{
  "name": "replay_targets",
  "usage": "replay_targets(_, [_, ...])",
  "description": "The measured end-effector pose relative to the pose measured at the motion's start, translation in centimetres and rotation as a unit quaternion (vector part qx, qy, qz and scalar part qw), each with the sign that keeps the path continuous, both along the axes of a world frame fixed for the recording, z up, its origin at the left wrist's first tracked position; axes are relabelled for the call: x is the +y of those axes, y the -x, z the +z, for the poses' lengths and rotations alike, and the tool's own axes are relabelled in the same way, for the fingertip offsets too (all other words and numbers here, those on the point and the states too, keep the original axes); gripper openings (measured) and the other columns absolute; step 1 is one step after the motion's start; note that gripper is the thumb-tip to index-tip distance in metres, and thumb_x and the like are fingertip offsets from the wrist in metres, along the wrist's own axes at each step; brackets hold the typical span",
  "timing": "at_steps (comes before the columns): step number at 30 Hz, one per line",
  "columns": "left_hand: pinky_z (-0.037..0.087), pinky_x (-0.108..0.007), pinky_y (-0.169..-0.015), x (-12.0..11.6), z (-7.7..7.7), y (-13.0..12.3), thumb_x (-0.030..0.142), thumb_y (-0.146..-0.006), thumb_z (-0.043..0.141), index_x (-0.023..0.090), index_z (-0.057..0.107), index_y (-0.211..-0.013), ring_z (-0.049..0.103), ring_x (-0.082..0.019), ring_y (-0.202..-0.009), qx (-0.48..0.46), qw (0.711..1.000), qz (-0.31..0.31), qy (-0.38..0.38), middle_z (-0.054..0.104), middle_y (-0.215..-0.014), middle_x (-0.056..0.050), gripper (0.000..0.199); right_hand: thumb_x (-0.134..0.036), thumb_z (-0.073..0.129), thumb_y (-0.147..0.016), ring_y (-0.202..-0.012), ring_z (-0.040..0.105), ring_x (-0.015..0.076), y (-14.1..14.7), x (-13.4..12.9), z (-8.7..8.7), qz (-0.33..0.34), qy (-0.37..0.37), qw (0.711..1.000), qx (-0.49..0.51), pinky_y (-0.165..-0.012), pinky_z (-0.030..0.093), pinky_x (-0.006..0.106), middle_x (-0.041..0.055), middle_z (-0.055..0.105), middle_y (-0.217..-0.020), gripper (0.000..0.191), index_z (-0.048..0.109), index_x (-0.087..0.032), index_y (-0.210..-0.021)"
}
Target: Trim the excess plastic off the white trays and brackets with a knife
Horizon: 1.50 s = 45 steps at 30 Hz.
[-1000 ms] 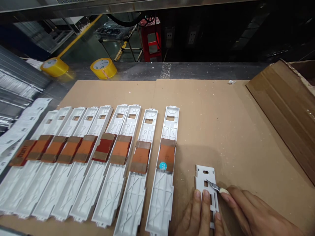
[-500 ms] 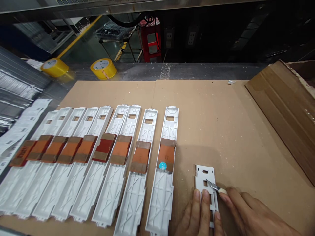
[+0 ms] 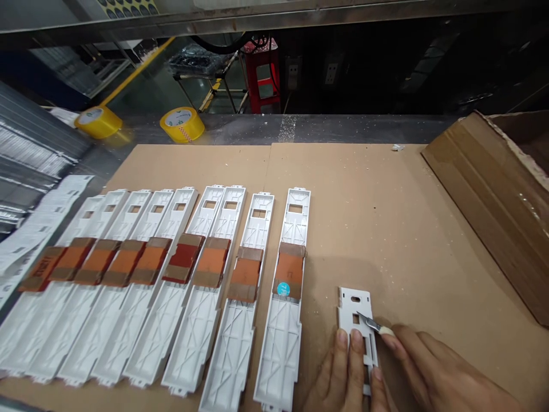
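Note:
A small white plastic plate (image 3: 363, 297) with a slot and square cutouts lies at the lower right on the cardboard. My left hand (image 3: 338, 377) grips its lower part, fingers on top and the thumb along its right side. In my right hand (image 3: 433, 369) is a craft knife (image 3: 373, 324), its handle pinched between the fingers. The blade's tip is at the plate's square hole; whether it touches the edge I cannot tell. To the left lies a long white plastic tray part (image 3: 278, 355) with an orange-brown block (image 3: 289, 268) across it.
More long white parts (image 3: 234, 357) with taped blocks lie in a row leftward. Two yellow tape rolls (image 3: 182, 124) stand behind the cardboard sheet (image 3: 343, 183). At right is an open cardboard box (image 3: 484, 200); printed paper (image 3: 47, 217) lies at far left. White crumbs dot the sheet.
The view has shifted slightly. The knife tip has moved very little at the plate's square hole, and both hands keep their hold.

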State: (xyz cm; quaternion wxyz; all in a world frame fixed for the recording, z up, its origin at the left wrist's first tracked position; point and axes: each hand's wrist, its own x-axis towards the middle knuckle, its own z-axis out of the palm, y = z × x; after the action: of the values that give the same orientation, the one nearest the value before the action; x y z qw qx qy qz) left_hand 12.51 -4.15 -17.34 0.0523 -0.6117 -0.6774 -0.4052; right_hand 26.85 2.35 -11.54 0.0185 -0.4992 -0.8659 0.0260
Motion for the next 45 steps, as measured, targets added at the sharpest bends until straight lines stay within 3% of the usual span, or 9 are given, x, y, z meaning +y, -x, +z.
replay_targets(3, [0.057,-0.031,-0.079,-0.1,-0.3,-0.1,0.015,-0.084,0.054,0.022,0.071,-0.096,0.068,-0.022,-0.105,-0.007,1.0,0.001,-0.005,0.073,-0.111,-0.006,0.021,-0.042,0.038,-0.099,-0.058,0.065,0.0126,-0.5,0.1,-0.2,-0.024,0.019,0.999,0.023,-0.043,0.045,0.021,-0.0012,0.067,-0.076,0.029,0.063,-0.028,-0.093])
replay_targets(8, [0.056,-0.028,-0.079,0.4,0.3,0.3,0.02,-0.087,0.053,0.019,0.069,-0.109,0.07,-0.02,-0.1,-0.017,1.0,0.016,0.006,0.073,-0.11,-0.009,0.027,-0.04,0.036,-0.101,-0.064,0.069,0.0121,0.8,0.4,1.0,-0.033,-0.05,0.998,0.034,-0.042,0.047,0.019,-0.0013,0.072,-0.085,0.03,0.061,-0.026,-0.106])
replay_targets(13, [0.049,-0.03,-0.092,1.4,1.4,1.3,0.011,-0.081,0.052,0.02,0.069,-0.089,0.067,-0.021,-0.107,0.054,0.996,-0.044,-0.06,0.075,-0.101,-0.007,0.021,-0.032,0.033,-0.103,-0.072,0.071,0.0104,2.9,1.2,2.4,0.031,-0.061,0.996,0.059,-0.056,0.054,0.017,-0.0003,0.073,-0.096,0.035,0.048,-0.023,-0.133])
replay_targets(23, [0.048,-0.026,-0.089,2.6,2.8,2.0,0.012,-0.082,0.048,0.02,0.066,-0.083,0.071,-0.018,-0.092,0.043,0.996,-0.033,-0.074,0.075,-0.086,-0.005,0.019,-0.028,0.028,-0.105,-0.058,0.067,0.0078,4.5,2.1,2.8,0.057,-0.062,0.992,0.095,-0.047,0.048,0.017,-0.0033,0.07,-0.079,0.032,0.051,-0.022,-0.126])
replay_targets(27, [0.05,-0.028,-0.082,2.6,2.9,2.2,0.012,-0.086,0.042,0.019,0.068,-0.084,0.072,-0.019,-0.087,0.077,0.993,-0.059,-0.065,0.075,-0.084,-0.007,0.026,-0.03,0.032,-0.103,-0.066,0.069,0.0097,4.2,1.9,2.6,0.075,-0.033,0.99,0.118,-0.058,0.053,0.016,-0.0016,0.071,-0.083,0.027,0.053,-0.023,-0.12])
replay_targets(30, [0.052,-0.032,-0.08,2.0,2.2,1.8,0.011,-0.083,0.047,0.021,0.067,-0.083,0.07,-0.024,-0.101,0.086,0.992,-0.063,-0.065,0.076,-0.094,-0.008,0.023,-0.032,0.035,-0.103,-0.078,0.071,0.0116,3.5,1.6,2.5,0.033,-0.028,0.989,0.145,-0.068,0.054,0.016,0.0012,0.073,-0.092,0.023,0.052,-0.023,-0.115])
replay_targets(36, [0.053,-0.032,-0.086,1.0,0.9,0.4,0.01,-0.081,0.054,0.021,0.07,-0.088,0.065,-0.022,-0.112,0.016,0.999,-0.02,-0.035,0.072,-0.114,-0.005,0.021,-0.041,0.033,-0.103,-0.068,0.07,0.0088,2.4,1.6,2.4,-0.046,-0.018,0.992,0.115,-0.053,0.05,0.012,-0.0038,0.072,-0.086,0.025,0.053,-0.026,-0.107])
replay_targets(40, [0.055,-0.031,-0.083,0.5,0.4,0.1,0.013,-0.082,0.055,0.022,0.071,-0.091,0.066,-0.021,-0.109,-0.003,1.0,-0.008,-0.022,0.072,-0.112,-0.004,0.021,-0.042,0.029,-0.102,-0.064,0.07,0.0119,1.4,1.3,1.5,0.017,-0.077,0.996,0.045,-0.044,0.049,0.018,-0.0015,0.072,-0.084,0.033,0.057,-0.025,-0.103])
replay_targets(45, [0.056,-0.03,-0.078,0.3,0.2,-0.1,0.02,-0.086,0.054,0.02,0.071,-0.101,0.07,-0.02,-0.1,-0.024,0.999,0.025,-0.001,0.073,-0.11,-0.006,0.023,-0.033,0.029,-0.101,-0.07,0.07,0.015,-0.2,0.4,0.5,0.085,-0.088,0.992,-0.041,-0.049,0.051,0.022,0.0009,0.072,-0.09,0.037,0.064,-0.025,-0.102])
